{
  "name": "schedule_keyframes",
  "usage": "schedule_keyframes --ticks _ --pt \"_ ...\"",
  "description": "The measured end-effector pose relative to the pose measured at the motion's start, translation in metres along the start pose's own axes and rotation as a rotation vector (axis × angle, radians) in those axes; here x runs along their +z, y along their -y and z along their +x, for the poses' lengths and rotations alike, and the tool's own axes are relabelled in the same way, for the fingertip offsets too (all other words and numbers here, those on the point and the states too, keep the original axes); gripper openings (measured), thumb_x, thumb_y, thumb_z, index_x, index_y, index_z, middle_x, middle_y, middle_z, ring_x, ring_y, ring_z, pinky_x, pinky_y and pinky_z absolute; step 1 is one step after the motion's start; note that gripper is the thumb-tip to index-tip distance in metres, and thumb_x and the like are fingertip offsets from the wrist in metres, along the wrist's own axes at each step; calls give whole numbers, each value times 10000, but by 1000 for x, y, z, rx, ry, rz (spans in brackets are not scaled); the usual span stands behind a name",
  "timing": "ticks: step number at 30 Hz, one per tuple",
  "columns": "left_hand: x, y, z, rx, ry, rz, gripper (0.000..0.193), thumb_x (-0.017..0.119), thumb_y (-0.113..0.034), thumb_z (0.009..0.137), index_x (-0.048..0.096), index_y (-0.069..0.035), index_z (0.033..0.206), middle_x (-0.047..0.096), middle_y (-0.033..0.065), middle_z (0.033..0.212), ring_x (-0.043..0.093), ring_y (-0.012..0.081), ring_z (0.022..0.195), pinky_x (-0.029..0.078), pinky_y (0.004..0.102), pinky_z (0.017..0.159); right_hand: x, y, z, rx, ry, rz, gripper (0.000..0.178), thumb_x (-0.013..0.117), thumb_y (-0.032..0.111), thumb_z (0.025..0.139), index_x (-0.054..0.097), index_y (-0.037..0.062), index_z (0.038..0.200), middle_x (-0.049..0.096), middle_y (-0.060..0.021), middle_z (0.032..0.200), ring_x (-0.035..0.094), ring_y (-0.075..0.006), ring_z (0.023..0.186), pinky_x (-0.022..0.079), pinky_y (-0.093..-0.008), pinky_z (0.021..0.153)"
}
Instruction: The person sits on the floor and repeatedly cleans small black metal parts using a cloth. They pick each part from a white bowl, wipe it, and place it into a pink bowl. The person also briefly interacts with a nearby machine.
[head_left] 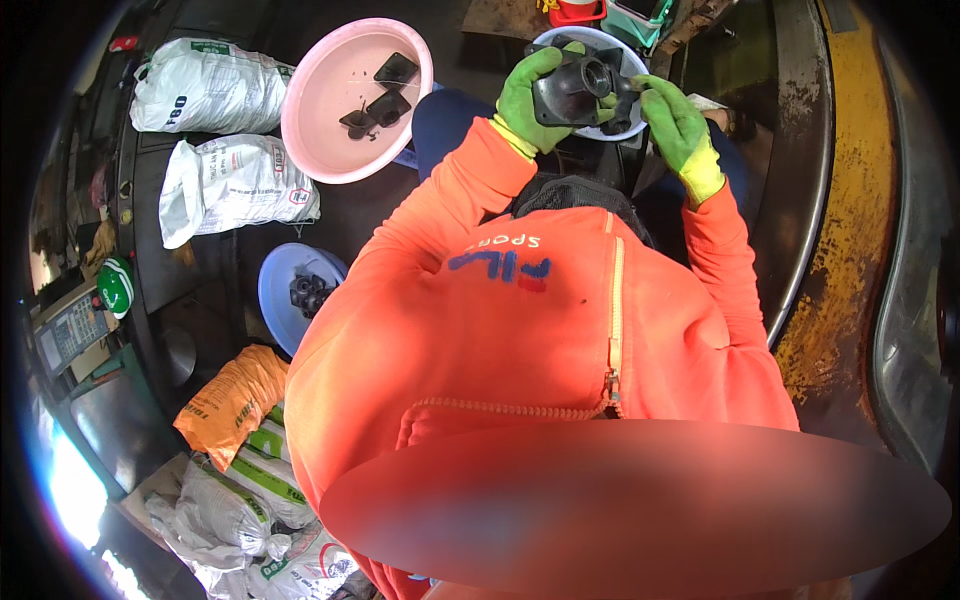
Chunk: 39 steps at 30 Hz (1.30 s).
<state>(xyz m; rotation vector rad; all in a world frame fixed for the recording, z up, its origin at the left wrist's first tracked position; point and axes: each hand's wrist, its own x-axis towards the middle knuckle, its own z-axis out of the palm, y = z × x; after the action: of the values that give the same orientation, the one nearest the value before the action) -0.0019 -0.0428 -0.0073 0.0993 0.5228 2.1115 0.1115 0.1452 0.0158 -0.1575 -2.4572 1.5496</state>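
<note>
Fingers (538,66) of the left hand (520,103) clasp a black part (566,97) right of the pink basin (322,95); the right hand (677,125), fingers bent, touches it, grip unclear. White sacks (235,185) left of the basin bear lettering.

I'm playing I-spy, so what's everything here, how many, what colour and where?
Held part: 1, black, top centre
Pink basin: 1, pink, upper left
Pink basin parts: about 3, black, inside
Blue basin: 1, blue, left
Blue basin parts: several, black, inside
Back basin: 1, pale blue, behind held part
Large sacks: 2, white, upper left
Bag: 1, orange, lower left
Piled sacks: several, white-green, lower left
Containers: at least 2, red and green, top
Round object: 1, green, left
Button panel: 1, grey, left edge
Frame: 1, rusty yellow, right
Jacket: 1, orange, centre
Left hand: 1, green-gloved, gripping held part
Right hand: 1, green-gloved, at held part's edge
</note>
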Motion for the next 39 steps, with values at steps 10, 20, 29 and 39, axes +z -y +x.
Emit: schedule_keyframes --ticks 10,20,29,39 --pt "14 -15 -9 -218 46 -24 469 529 -268 851 532 -20 1248 607 169 1163 618 360 966 525 553 724 -11 24 11 -396 139 -408 280 596 184 912 637 87 1172 677 -108 1012 657 -288 899 530 -349 751" --pt "9 -15 -2 -50 18 38 576 501 -170 784 477 40 1319 577 212 1217 577 337 1091 471 428 972 3 15 1 -293 87 -342 298 582 218 934 633 48 1174 667 -138 1113 652 -301 987 524 -356 825" --pt "2 -5 2 208 -38 351 630 524 -110 735 443 8 1348 580 212 1201 582 344 1083 470 466 972 17 11 -4 -67 107 -106 316 575 209 939 606 18 1189 656 -145 1124 635 -301 1001 502 -345 848" --pt "9 -15 6 74 69 132 652 545 -50 703 447 -10 1346 626 182 1071 634 309 971 523 430 905 30 6 -7 63 91 49 337 550 197 962 569 -21 1219 654 -110 1080 625 -196 974 490 -299 837"
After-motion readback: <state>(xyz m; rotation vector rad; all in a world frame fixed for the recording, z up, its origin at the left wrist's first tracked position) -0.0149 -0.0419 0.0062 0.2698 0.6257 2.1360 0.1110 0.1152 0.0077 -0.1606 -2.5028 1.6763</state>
